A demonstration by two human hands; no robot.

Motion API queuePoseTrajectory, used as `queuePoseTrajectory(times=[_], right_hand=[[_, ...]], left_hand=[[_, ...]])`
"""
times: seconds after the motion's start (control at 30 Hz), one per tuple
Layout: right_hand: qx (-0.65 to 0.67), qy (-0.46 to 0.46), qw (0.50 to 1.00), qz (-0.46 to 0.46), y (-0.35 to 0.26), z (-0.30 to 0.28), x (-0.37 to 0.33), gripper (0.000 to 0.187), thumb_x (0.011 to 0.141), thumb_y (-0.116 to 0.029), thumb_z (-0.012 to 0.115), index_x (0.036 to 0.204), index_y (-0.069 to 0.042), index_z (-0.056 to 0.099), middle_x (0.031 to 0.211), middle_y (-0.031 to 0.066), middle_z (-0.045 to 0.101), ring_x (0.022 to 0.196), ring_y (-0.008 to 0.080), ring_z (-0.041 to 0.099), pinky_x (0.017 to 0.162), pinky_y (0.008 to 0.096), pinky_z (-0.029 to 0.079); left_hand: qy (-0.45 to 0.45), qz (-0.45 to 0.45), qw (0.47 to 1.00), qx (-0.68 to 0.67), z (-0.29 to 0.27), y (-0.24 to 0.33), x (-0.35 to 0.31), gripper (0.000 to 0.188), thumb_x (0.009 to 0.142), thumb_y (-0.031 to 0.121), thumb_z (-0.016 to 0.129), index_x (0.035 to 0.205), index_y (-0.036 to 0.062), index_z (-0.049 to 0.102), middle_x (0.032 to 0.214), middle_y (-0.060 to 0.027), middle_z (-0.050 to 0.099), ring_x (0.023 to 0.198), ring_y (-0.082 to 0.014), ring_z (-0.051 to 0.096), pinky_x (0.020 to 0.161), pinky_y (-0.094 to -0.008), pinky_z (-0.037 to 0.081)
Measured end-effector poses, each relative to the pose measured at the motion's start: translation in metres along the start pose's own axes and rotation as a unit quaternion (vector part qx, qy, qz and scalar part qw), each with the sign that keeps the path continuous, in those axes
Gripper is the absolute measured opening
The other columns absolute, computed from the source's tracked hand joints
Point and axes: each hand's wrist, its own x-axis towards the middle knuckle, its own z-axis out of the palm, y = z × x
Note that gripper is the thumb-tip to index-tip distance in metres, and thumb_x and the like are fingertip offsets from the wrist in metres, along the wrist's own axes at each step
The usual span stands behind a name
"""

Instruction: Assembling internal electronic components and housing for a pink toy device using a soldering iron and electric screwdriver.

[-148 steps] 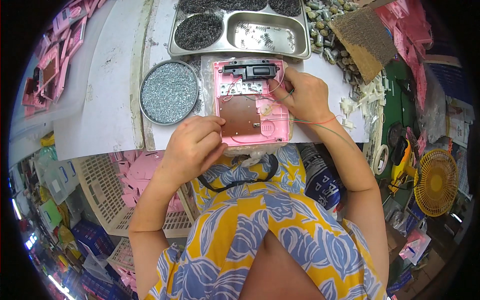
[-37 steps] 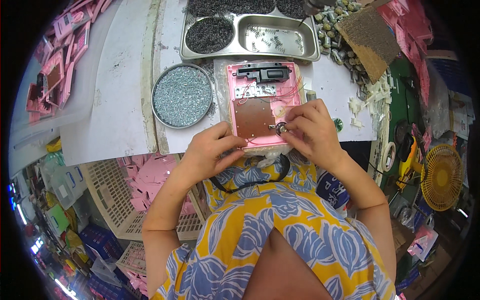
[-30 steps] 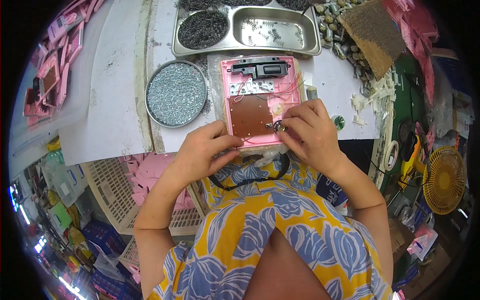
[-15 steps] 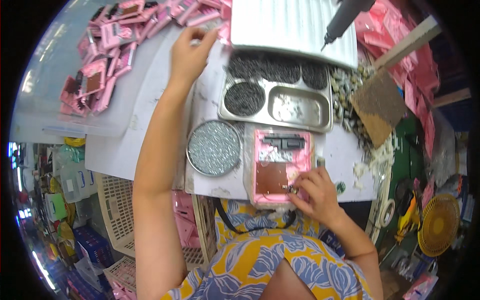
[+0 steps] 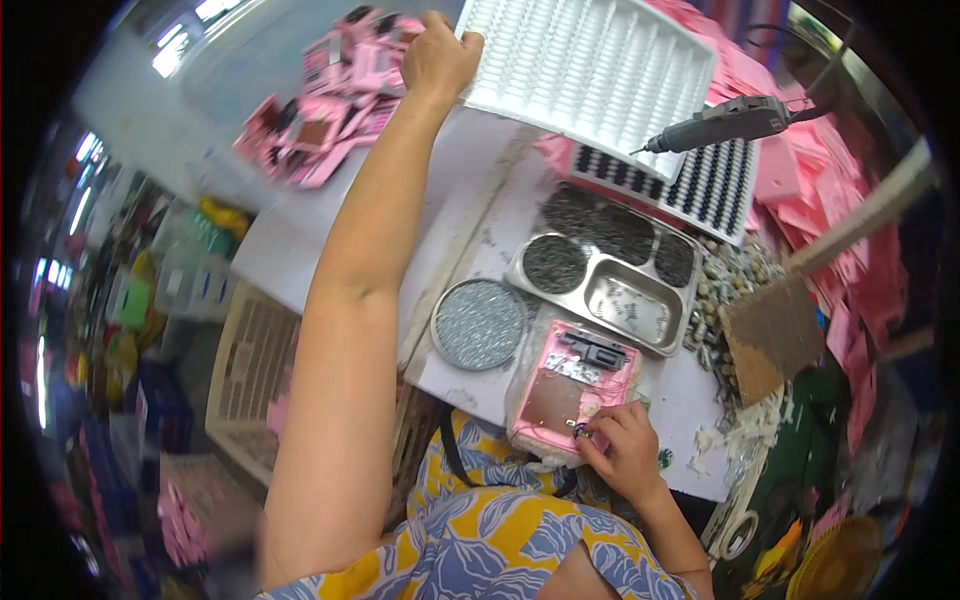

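Note:
My left hand (image 5: 438, 62) reaches far forward, its fingers closed at the left edge of a white ribbed plastic tray (image 5: 590, 70). This tray lies askew over a second tray (image 5: 715, 190) that holds rows of small black parts. My right hand (image 5: 622, 448) pinches a small, partly hidden metal part (image 5: 580, 430) over the lower right of an open pink case (image 5: 540, 432). The case has a brown panel (image 5: 553, 400) and a black mechanism (image 5: 597, 350). It sits in a clear plastic-wrapped holder at the table's near edge.
A round dish of silvery pins (image 5: 478, 325) and a steel compartment tray (image 5: 520, 270) with dark small pieces stand beyond the case. An electric screwdriver (image 5: 725, 128) hangs over the trays. Pink cases (image 5: 350, 80) pile up at the far left; small metal parts (image 5: 730, 285) lie at right.
My left hand has moved forward with the white tray, which has shifted and uncovered the tray of black parts. The view has turned. My right hand stays at the pink case.

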Motion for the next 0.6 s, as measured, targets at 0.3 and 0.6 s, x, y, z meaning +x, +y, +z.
queuePoseTrajectory(times=[0.3,0.6], right_hand=[[0.117,-0.043,0.992,0.021,0.035,0.017,-0.022,0.008,0.086,-0.005,0.071,0.092,-0.003,0.067,0.092,0.0068,0.064,0.079,0.0195,0.056,0.068,0.0301,0.045],[0.127,-0.07,0.989,0.009,0.056,0.017,-0.008,0.02,0.099,-0.018,0.067,0.093,0.001,0.064,0.08,0.0045,0.06,0.069,0.0123,0.052,0.059,0.0277,0.044]], left_hand=[[0.165,-0.017,0.985,0.053,-0.288,-0.09,-0.327,0.061,0.092,0.032,0.068,0.136,-0.0027,0.044,0.108,-0.0205,0.061,0.099,-0.035,0.062,0.086,-0.0429,0.049],[0.538,-0.428,0.725,0.043,-0.503,-0.124,-0.67,0.048,0.099,0.012,0.047,0.141,-0.0084,0.037,0.132,-0.0247,0.052,0.117,-0.0322,0.057,0.102,-0.0425,0.044]])
